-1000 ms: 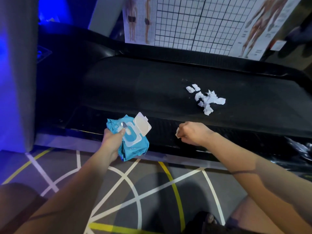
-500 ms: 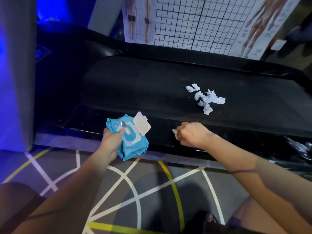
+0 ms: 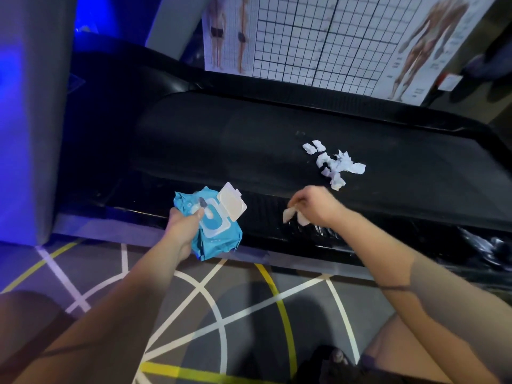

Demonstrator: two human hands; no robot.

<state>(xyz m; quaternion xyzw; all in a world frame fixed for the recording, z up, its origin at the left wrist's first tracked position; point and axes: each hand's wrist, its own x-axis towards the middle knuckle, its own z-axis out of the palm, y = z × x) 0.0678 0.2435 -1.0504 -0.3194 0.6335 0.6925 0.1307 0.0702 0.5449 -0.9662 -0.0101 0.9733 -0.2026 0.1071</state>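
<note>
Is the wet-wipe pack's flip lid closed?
No, the white flip lid stands swung open on the blue wet-wipe pack that the left hand grips.

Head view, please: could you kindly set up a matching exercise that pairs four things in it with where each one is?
1. wipes pack
2. single wipe
3. paper scraps
4. grid poster

A. lying on the treadmill belt
B. pinched in the right hand
C. propped up beyond the treadmill belt
D. gripped in the left hand

Pairs: 1-D, 2-B, 3-A, 4-C.
</note>
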